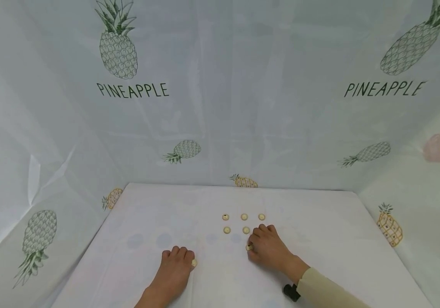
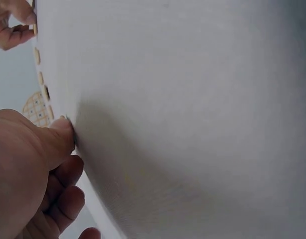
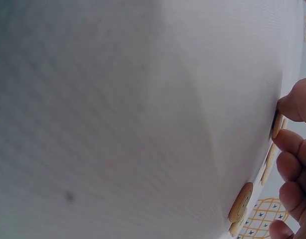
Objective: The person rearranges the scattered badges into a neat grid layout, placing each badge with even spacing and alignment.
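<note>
My right hand (image 1: 268, 248) is low over the white table, thumb and index fingertip pinching a small round wooden disc (image 1: 249, 247) by its edges. In the right wrist view this pinched disc (image 3: 277, 123) stands edge-on close to the cloth. Nearer the front left, my left hand (image 1: 175, 271) has its thumb and curled fingers at another pale disc (image 1: 194, 262), mostly covered by the fingers. Beyond the right hand, several similar discs lie in two rows, among them a back-left disc (image 1: 225, 217) with a dark spot. One disc (image 3: 241, 202) shows face-like marks in the right wrist view.
White cloth covers the table (image 1: 147, 214). Pineapple-printed sheets (image 1: 266, 107) hang behind it and at both sides. A black device (image 1: 291, 292) sits at the right wrist by the beige sleeve (image 1: 320, 288).
</note>
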